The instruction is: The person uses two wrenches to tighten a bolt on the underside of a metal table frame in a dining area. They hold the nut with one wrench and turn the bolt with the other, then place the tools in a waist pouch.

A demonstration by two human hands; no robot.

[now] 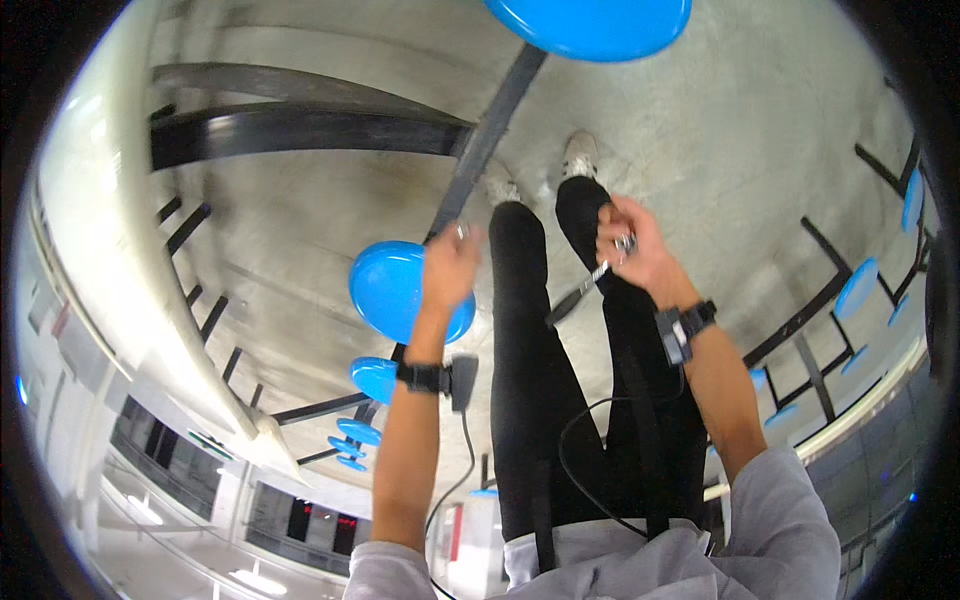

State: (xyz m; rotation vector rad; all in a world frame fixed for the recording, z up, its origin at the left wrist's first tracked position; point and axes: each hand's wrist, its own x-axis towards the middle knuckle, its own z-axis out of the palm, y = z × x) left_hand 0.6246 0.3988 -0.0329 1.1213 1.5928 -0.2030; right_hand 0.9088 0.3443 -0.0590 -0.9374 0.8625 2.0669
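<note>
My right hand [637, 245] is closed round the metal head of what looks like a ratchet wrench [577, 300]. Its black handle points down and to the left, over my legs. Out in front of the blue round stool seat [385, 290], my left hand [452, 265] has its fingers curled together. A small shiny metal piece [462, 231] shows at those fingertips, too blurred to name more exactly. The two hands are apart, one on each side of my knees.
A long white table [95, 200] runs along the left. Black metal bars [310, 135] join it to a beam carrying several blue seats; another seat [590, 25] is at the top. More seats on black frames [856, 288] stand at right. Cables hang from both wrist devices.
</note>
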